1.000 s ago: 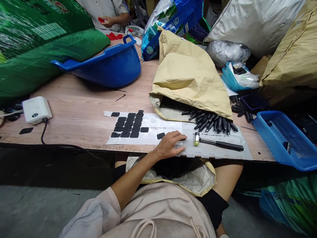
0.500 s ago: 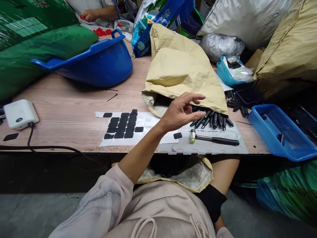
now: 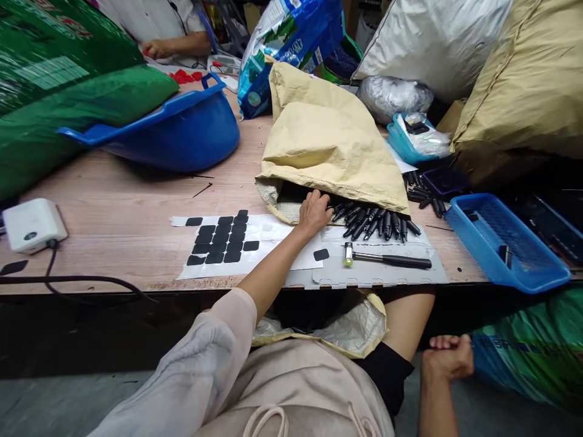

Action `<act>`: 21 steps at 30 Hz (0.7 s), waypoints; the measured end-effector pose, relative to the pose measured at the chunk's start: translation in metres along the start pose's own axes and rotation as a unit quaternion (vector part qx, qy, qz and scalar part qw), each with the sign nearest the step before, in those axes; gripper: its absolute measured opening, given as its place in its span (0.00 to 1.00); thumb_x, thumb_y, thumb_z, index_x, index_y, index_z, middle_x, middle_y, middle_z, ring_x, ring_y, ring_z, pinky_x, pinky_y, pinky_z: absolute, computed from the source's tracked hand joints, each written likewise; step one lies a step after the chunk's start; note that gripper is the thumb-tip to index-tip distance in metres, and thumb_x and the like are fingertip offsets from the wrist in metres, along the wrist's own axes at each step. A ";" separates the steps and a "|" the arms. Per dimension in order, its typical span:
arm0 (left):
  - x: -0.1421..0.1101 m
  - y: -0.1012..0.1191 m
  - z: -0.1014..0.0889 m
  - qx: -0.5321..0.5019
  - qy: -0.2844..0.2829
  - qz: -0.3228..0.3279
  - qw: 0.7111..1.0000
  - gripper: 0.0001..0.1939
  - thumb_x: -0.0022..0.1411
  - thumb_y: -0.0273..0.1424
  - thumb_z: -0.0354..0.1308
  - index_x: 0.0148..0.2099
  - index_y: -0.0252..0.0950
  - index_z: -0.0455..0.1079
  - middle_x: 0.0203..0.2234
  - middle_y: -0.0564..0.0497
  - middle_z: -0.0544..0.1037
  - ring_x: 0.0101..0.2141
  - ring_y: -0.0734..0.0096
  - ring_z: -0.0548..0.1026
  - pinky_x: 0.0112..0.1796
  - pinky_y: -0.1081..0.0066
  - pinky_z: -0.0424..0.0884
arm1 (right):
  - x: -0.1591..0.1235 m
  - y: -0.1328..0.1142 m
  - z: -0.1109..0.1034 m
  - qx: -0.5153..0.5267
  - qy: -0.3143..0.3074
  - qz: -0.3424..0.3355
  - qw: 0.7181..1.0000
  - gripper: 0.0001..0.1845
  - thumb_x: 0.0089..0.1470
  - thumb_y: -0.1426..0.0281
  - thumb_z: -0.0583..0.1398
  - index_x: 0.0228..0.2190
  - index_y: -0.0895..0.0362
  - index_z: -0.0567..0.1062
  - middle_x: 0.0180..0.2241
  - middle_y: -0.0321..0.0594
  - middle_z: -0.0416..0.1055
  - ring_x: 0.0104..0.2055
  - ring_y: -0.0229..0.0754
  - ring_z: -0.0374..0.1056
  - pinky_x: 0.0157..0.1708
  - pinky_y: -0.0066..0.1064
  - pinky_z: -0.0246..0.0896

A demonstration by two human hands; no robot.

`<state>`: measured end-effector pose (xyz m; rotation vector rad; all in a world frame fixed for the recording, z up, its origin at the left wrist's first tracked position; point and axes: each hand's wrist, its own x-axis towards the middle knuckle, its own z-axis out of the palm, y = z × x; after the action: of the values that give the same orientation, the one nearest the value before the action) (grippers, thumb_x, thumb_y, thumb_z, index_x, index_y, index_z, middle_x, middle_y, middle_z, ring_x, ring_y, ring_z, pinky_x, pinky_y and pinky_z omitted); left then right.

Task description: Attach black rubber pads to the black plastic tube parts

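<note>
The left hand (image 3: 315, 211) is reaching to the left end of the black pens (image 3: 387, 224), its fingers curling down and hiding whether they are grasping one, while the right hand (image 3: 449, 358) is clenching off the table's edge. The pens are pointing mostly toward the person, long axes fanning out, with the yellow sack (image 3: 337, 139) overhanging them and the hammer (image 3: 392, 260) lying crosswise in front.
</note>
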<state>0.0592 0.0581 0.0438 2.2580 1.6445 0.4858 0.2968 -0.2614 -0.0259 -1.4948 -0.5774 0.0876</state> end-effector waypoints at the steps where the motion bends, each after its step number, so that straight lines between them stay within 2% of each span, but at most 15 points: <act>1: 0.000 0.000 0.000 0.004 -0.002 0.003 1.000 0.10 0.66 0.33 0.63 0.49 0.38 0.75 0.51 0.42 0.72 0.55 0.50 0.68 0.53 0.58 0.69 | 0.008 -0.004 -0.001 0.014 0.036 -0.013 0.999 0.19 0.66 0.56 0.56 0.27 0.54 0.68 0.20 0.28 0.58 0.19 0.33 0.52 0.17 0.26 0.51; 2: 0.000 -0.001 0.001 0.006 -0.002 0.006 1.000 0.09 0.66 0.33 0.63 0.48 0.38 0.75 0.50 0.42 0.73 0.54 0.50 0.68 0.53 0.58 0.69 | 0.016 -0.009 0.002 0.022 0.064 -0.032 0.997 0.20 0.65 0.57 0.56 0.24 0.53 0.64 0.18 0.27 0.53 0.17 0.33 0.47 0.16 0.27 0.46; 3: -0.001 -0.003 0.001 0.005 -0.002 0.011 1.000 0.08 0.66 0.32 0.62 0.47 0.38 0.74 0.49 0.42 0.74 0.53 0.51 0.69 0.52 0.58 0.69 | 0.025 -0.016 0.009 0.025 0.076 -0.050 0.996 0.20 0.63 0.59 0.57 0.22 0.52 0.62 0.17 0.28 0.52 0.18 0.34 0.49 0.17 0.29 0.47; 4: -0.004 -0.005 0.000 0.003 0.001 0.017 1.000 0.07 0.66 0.31 0.62 0.46 0.39 0.74 0.48 0.43 0.75 0.53 0.51 0.69 0.51 0.58 0.69 | 0.033 -0.024 0.019 0.000 0.060 -0.084 0.995 0.18 0.62 0.61 0.57 0.23 0.53 0.66 0.19 0.30 0.56 0.20 0.35 0.54 0.20 0.30 0.50; 5: -0.007 -0.009 0.000 -0.002 0.006 0.022 1.000 0.06 0.66 0.30 0.61 0.46 0.39 0.73 0.46 0.43 0.76 0.51 0.52 0.69 0.51 0.58 0.68 | 0.039 -0.032 0.031 -0.059 -0.001 -0.128 0.990 0.16 0.62 0.62 0.58 0.24 0.55 0.70 0.22 0.32 0.63 0.23 0.37 0.60 0.24 0.31 0.55; 6: -0.012 -0.013 -0.001 -0.008 0.013 0.027 1.000 0.05 0.66 0.29 0.61 0.45 0.39 0.73 0.44 0.44 0.77 0.50 0.53 0.69 0.51 0.58 0.68 | 0.044 -0.040 0.045 -0.131 -0.086 -0.181 0.971 0.13 0.61 0.63 0.60 0.26 0.55 0.74 0.26 0.35 0.68 0.29 0.39 0.66 0.32 0.34 0.62; 8: -0.024 -0.024 -0.005 -0.030 0.031 0.032 0.999 0.05 0.65 0.28 0.62 0.44 0.39 0.72 0.42 0.45 0.78 0.48 0.54 0.70 0.50 0.58 0.68 | 0.049 -0.050 0.073 -0.232 -0.217 -0.314 0.895 0.08 0.60 0.63 0.63 0.36 0.55 0.80 0.37 0.41 0.77 0.42 0.45 0.72 0.45 0.39 0.64; 10: -0.041 -0.036 -0.009 -0.072 0.035 0.042 0.996 0.04 0.64 0.28 0.62 0.42 0.39 0.73 0.40 0.46 0.78 0.46 0.55 0.70 0.49 0.59 0.68 | 0.050 -0.050 0.096 -0.310 -0.298 -0.380 0.819 0.15 0.61 0.63 0.62 0.48 0.54 0.79 0.47 0.44 0.77 0.51 0.50 0.70 0.50 0.42 0.61; 11: -0.051 -0.042 -0.011 -0.100 0.029 0.049 0.993 0.04 0.64 0.28 0.63 0.42 0.39 0.73 0.40 0.47 0.79 0.45 0.56 0.70 0.48 0.59 0.69 | 0.050 -0.047 0.104 -0.334 -0.322 -0.400 0.790 0.16 0.62 0.64 0.62 0.51 0.53 0.79 0.48 0.44 0.77 0.51 0.50 0.69 0.50 0.42 0.60; 13: -0.070 -0.053 -0.014 -0.159 0.009 0.067 0.985 0.04 0.63 0.30 0.63 0.42 0.39 0.74 0.39 0.49 0.79 0.44 0.59 0.71 0.47 0.61 0.69 | 0.051 -0.038 0.114 -0.363 -0.343 -0.419 0.759 0.15 0.64 0.64 0.60 0.50 0.51 0.79 0.46 0.42 0.77 0.48 0.49 0.68 0.48 0.41 0.58; 15: -0.086 -0.060 -0.014 -0.199 -0.007 0.080 0.977 0.06 0.62 0.31 0.65 0.42 0.38 0.76 0.39 0.50 0.80 0.43 0.60 0.72 0.46 0.61 0.70 | 0.054 -0.031 0.117 -0.369 -0.351 -0.428 0.747 0.12 0.65 0.63 0.59 0.45 0.52 0.80 0.41 0.41 0.76 0.44 0.47 0.67 0.46 0.40 0.57; 18: -0.100 -0.063 -0.011 -0.215 -0.015 0.095 0.972 0.07 0.60 0.31 0.66 0.42 0.39 0.77 0.37 0.50 0.80 0.44 0.59 0.72 0.47 0.60 0.69 | 0.056 -0.032 0.116 -0.359 -0.358 -0.441 0.740 0.13 0.68 0.62 0.56 0.41 0.54 0.79 0.38 0.42 0.75 0.39 0.46 0.65 0.42 0.39 0.57; 19: -0.101 -0.063 -0.010 -0.214 -0.015 0.099 0.972 0.08 0.60 0.32 0.67 0.42 0.39 0.78 0.37 0.50 0.80 0.43 0.59 0.72 0.47 0.60 0.69 | 0.055 -0.036 0.117 -0.352 -0.355 -0.442 0.745 0.14 0.68 0.62 0.55 0.41 0.54 0.78 0.38 0.42 0.75 0.39 0.46 0.65 0.41 0.38 0.58; 21: -0.101 -0.062 -0.009 -0.207 -0.016 0.106 0.973 0.09 0.59 0.33 0.69 0.43 0.39 0.79 0.36 0.49 0.80 0.43 0.59 0.72 0.47 0.60 0.68 | 0.047 -0.049 0.119 -0.327 -0.343 -0.424 0.772 0.13 0.69 0.62 0.55 0.42 0.54 0.78 0.38 0.42 0.75 0.40 0.45 0.66 0.43 0.37 0.60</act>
<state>-0.0267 -0.0190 0.0154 2.1141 1.1578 0.7607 0.2740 -0.1394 0.0310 -1.6937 -2.0062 -0.3254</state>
